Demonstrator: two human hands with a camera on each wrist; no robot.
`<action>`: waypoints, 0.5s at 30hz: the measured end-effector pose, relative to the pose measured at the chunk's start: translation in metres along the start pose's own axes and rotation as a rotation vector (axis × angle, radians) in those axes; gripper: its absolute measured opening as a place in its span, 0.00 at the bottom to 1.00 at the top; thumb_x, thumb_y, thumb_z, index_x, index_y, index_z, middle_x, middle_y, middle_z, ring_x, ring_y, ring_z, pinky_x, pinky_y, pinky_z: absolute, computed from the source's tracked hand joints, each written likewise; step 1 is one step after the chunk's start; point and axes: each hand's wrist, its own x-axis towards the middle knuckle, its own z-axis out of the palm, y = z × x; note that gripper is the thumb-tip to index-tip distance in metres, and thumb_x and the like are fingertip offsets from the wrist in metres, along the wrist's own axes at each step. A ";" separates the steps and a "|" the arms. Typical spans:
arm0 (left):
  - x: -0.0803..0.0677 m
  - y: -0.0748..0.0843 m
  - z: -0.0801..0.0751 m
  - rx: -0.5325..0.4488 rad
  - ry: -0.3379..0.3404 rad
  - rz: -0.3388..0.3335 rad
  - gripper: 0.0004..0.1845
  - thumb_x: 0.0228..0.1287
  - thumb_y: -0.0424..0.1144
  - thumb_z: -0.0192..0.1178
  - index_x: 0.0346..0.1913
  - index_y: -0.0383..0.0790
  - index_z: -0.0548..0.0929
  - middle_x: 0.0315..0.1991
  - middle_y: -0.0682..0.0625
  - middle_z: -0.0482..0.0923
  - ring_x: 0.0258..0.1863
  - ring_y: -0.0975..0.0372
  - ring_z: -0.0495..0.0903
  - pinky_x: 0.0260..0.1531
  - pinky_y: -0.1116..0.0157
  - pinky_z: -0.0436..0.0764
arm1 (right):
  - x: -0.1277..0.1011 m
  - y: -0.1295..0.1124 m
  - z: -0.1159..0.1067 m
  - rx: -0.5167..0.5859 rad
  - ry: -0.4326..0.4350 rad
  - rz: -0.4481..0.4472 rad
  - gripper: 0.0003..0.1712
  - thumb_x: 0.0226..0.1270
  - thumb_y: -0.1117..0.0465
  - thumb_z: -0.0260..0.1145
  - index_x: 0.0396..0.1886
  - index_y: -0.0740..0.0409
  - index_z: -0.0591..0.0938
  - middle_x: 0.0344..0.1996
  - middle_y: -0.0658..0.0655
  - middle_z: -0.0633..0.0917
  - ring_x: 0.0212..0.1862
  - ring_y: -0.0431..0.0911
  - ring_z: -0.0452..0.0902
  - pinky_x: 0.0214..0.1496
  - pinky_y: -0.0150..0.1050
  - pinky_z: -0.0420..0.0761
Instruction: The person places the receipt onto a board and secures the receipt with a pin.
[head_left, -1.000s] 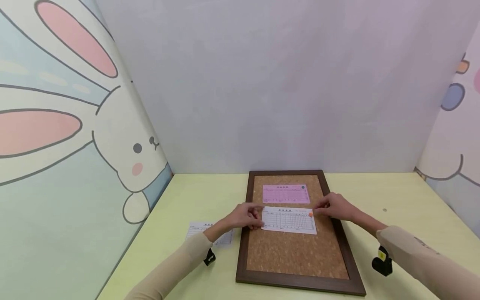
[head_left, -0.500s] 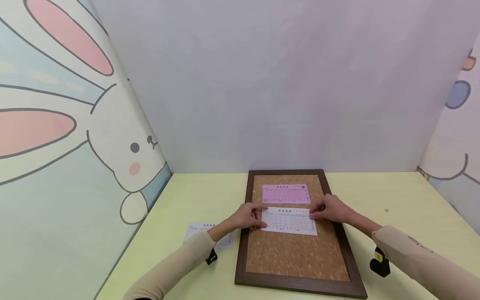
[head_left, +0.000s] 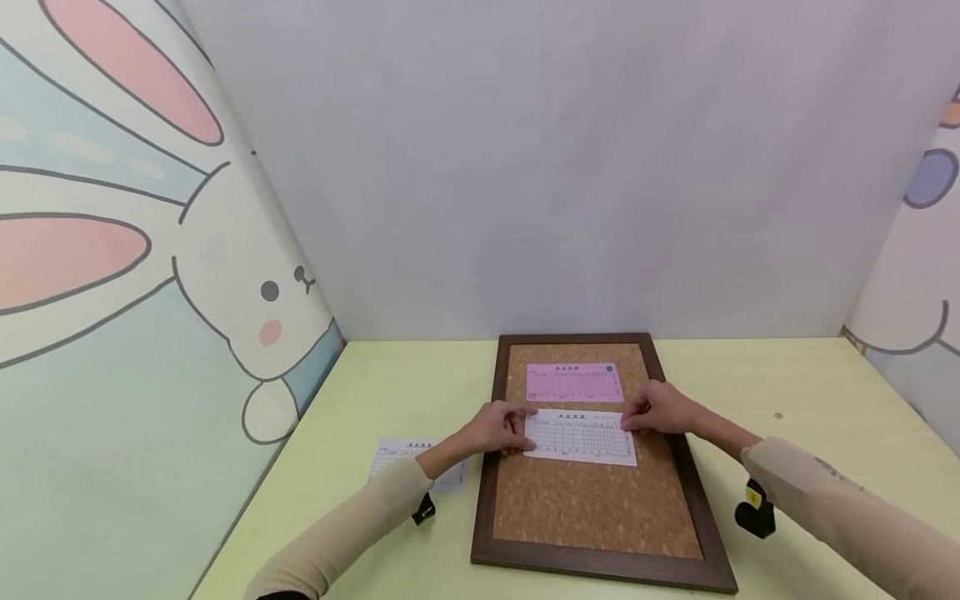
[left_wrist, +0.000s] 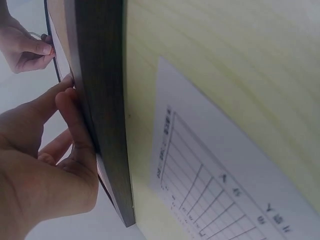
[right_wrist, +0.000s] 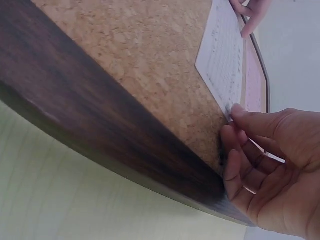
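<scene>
A white printed form [head_left: 577,438] lies on the cork board [head_left: 592,510], just below a pink form [head_left: 573,382] with a green pin [head_left: 609,368] at its upper right corner. My left hand [head_left: 489,428] presses the white form's left edge, index finger at the upper corner and thumb at the lower one. At the form's right edge my right hand [head_left: 660,408] pinches a small orange pushpin [left_wrist: 52,51] between thumb and index finger. The fingers mostly hide the pin; in the right wrist view the thumb tip [right_wrist: 238,109] is right at the paper's edge.
Another white form [head_left: 390,452] lies on the pale table [head_left: 750,375] left of the board, partly behind the left forearm. A dark wooden frame [head_left: 600,568] borders the cork. A grey wall [head_left: 570,183] rises behind; a rabbit mural covers the left wall [head_left: 247,267].
My right hand has moved left onto the form's right edge and taken the orange pushpin, which showed uncovered a second ago. My left hand stays at the left edge, fingers slightly farther over it.
</scene>
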 end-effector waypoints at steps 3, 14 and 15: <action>0.000 0.000 0.000 -0.007 0.001 -0.002 0.30 0.60 0.31 0.73 0.66 0.31 0.78 0.27 0.49 0.80 0.18 0.66 0.76 0.20 0.74 0.76 | -0.001 -0.005 -0.003 0.018 -0.019 0.029 0.07 0.68 0.65 0.70 0.32 0.65 0.89 0.23 0.52 0.85 0.25 0.38 0.73 0.25 0.30 0.73; 0.000 -0.001 0.000 -0.011 0.000 -0.003 0.30 0.60 0.31 0.73 0.66 0.31 0.78 0.27 0.48 0.80 0.18 0.66 0.76 0.20 0.74 0.76 | -0.006 -0.002 -0.009 0.049 -0.027 0.032 0.08 0.70 0.65 0.68 0.31 0.65 0.87 0.21 0.49 0.84 0.25 0.38 0.76 0.26 0.32 0.77; 0.000 -0.001 0.000 -0.012 -0.001 -0.003 0.30 0.60 0.31 0.73 0.66 0.31 0.78 0.27 0.47 0.80 0.18 0.66 0.75 0.20 0.74 0.76 | -0.006 -0.003 -0.009 0.059 -0.022 0.057 0.08 0.70 0.64 0.68 0.31 0.64 0.87 0.21 0.50 0.84 0.25 0.38 0.77 0.26 0.32 0.77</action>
